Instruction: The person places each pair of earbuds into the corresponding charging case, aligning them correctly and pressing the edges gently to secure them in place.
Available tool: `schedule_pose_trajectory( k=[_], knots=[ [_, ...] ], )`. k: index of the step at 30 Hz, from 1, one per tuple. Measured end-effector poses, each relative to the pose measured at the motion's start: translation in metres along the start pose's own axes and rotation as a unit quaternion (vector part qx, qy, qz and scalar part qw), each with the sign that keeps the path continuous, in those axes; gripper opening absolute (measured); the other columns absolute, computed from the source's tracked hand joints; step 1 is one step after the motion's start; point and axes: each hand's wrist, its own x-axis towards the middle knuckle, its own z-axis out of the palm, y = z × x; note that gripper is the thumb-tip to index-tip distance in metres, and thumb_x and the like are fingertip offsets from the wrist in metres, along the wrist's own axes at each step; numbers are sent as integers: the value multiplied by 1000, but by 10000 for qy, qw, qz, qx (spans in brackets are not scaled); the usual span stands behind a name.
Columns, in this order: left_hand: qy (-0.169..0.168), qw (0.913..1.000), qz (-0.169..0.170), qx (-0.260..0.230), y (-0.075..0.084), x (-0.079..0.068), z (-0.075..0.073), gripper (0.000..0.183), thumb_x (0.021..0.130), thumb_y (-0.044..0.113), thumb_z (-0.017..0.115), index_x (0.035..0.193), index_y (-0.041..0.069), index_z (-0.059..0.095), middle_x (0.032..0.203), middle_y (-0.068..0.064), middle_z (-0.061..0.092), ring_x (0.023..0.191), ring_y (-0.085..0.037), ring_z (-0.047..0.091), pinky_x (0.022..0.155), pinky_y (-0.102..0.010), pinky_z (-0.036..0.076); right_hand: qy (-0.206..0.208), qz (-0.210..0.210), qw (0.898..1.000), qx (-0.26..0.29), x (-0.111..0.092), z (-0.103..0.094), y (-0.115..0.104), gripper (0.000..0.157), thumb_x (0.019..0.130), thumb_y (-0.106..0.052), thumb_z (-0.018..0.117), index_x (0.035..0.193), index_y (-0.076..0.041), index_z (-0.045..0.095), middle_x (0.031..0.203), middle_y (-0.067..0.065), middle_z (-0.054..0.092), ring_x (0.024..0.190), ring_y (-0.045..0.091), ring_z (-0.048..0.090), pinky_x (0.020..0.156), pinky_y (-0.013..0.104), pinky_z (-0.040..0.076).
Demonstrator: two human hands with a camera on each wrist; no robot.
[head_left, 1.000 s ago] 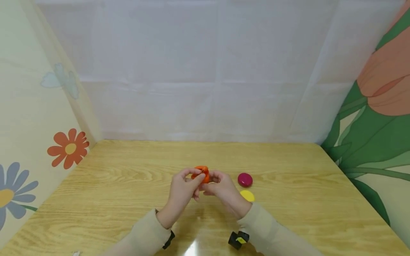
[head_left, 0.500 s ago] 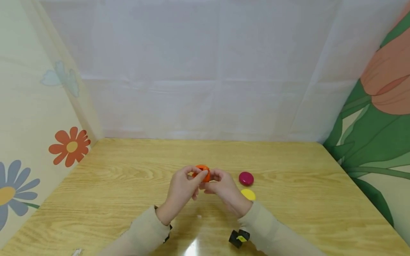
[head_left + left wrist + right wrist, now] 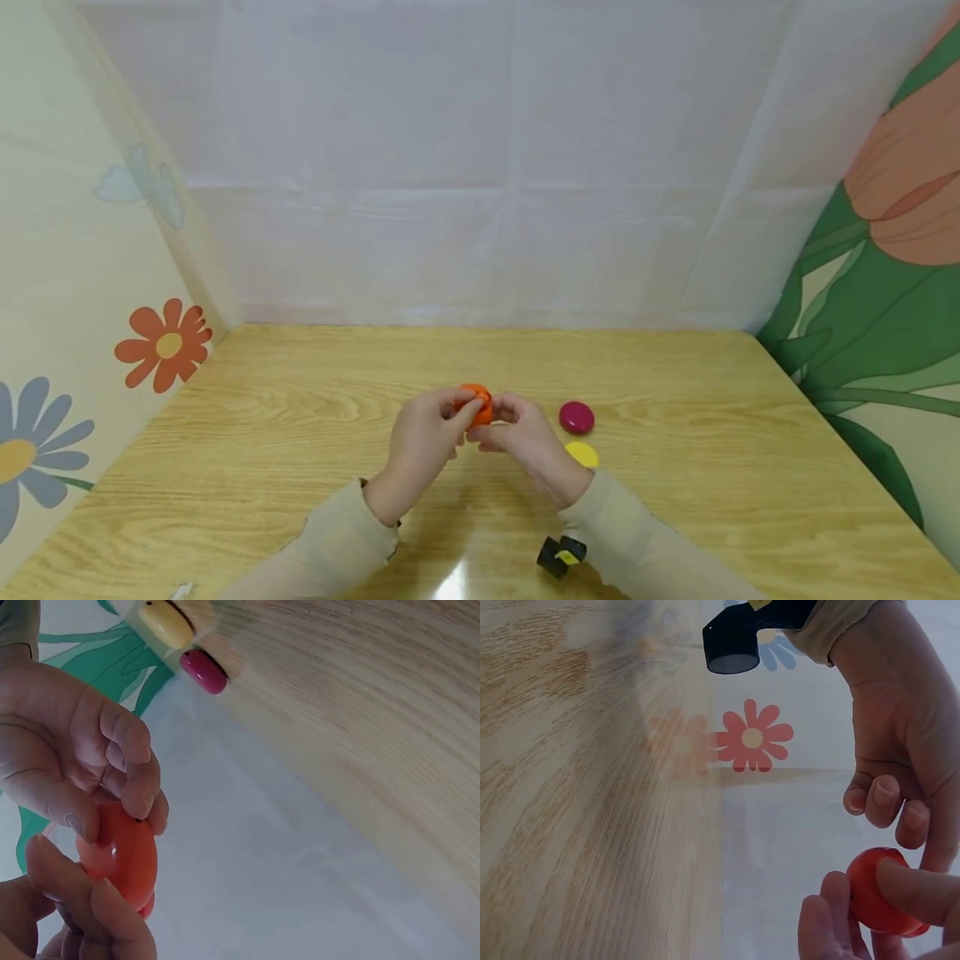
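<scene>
A small, glossy orange rounded thing [image 3: 486, 412] is held between both hands above the table; its kind is unclear. A dark opening shows on it in the head view, a tiny dark hole in the left wrist view. My left hand [image 3: 427, 433] pinches it with thumb and forefinger. My right hand [image 3: 528, 442] holds its other side, thumb against it in the right wrist view. To the right lie a magenta rounded disc [image 3: 577, 417] and a yellow one [image 3: 581, 455], the latter partly hidden behind my right wrist. In the left wrist view the magenta disc [image 3: 203, 671] has a small dark hole.
The wooden table [image 3: 300, 400] ends at a white cloth [image 3: 480, 167] at the back. Flower-printed panels stand at both sides. A black wrist device [image 3: 558, 556] hangs under my right sleeve. A small whitish thing [image 3: 182, 591] lies at the front left edge.
Both hands stay in place around the orange thing. It has turned slightly, and its dark opening shows less than before. The discs rest where they were.
</scene>
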Motion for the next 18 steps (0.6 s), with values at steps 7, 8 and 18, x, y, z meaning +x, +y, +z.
schedule_pose_trajectory(
  k=[7, 8, 18],
  knots=[
    [183, 9948, 554, 839, 2, -2, 4, 8, 88, 6, 71, 89, -1, 74, 66, -3, 67, 47, -3, 53, 43, -19, 45, -8, -14, 10000, 17, 0, -2, 1, 22, 85, 6, 64, 107, 8, 58, 105, 15, 61, 83, 18, 65, 79, 35, 55],
    [218, 9938, 596, 916, 2, -2, 4, 8, 88, 6, 71, 89, -1, 74, 66, -3, 66, 47, -3, 52, 43, -19, 44, 8, -12, 10000, 16, 0, -2, 1, 22, 85, 6, 64, 106, 7, 58, 106, 15, 61, 84, 18, 65, 79, 35, 55],
    [311, 9939, 665, 824, 1, -5, 2, 11, 90, 7, 69, 99, 1, 70, 66, -2, 62, 41, -2, 46, 38, -20, 40, -23, -16, 10000, 42, -1, -3, -1, 26, 86, 2, 67, 110, 7, 58, 107, 15, 62, 87, 18, 64, 80, 35, 55]
  ],
)
